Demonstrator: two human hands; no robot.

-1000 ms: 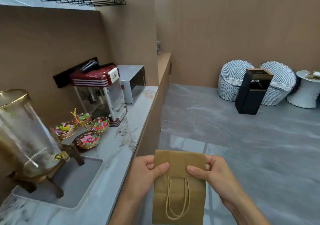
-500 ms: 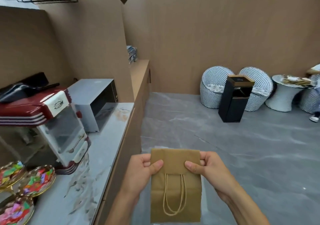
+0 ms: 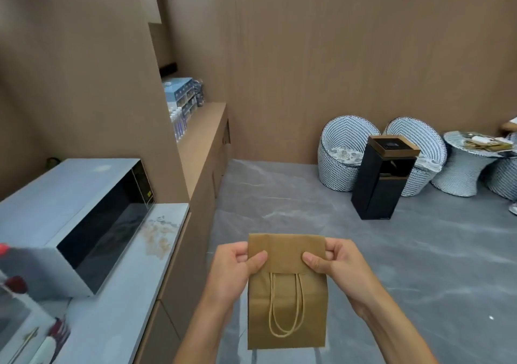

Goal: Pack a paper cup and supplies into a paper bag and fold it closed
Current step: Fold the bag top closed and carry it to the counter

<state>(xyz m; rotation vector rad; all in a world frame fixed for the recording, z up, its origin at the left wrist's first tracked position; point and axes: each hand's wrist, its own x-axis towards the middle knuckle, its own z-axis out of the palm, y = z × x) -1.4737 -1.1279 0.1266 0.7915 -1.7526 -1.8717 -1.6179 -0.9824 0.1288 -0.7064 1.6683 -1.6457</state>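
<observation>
A brown paper bag (image 3: 286, 305) hangs upright in front of me, low in the middle of the head view, over the floor. Its top is folded down into a flap, and two twisted paper handles dangle below the flap. My left hand (image 3: 236, 268) pinches the flap's left end, thumb on the front. My right hand (image 3: 337, 265) pinches the right end the same way. No paper cup or other supplies show outside the bag.
A marble counter (image 3: 134, 277) runs along the left with a silver microwave (image 3: 72, 218) on it. Beyond it a wooden ledge (image 3: 201, 137) carries blue boxes (image 3: 181, 95). A black bin (image 3: 383, 179), woven chairs (image 3: 341, 154) and a round table (image 3: 467, 168) stand on the grey floor.
The view has swung right and forward along the counter: the drink dispenser, candy dishes and popcorn machine slid out at the left. Both hands keep the same grip on the folded bag.
</observation>
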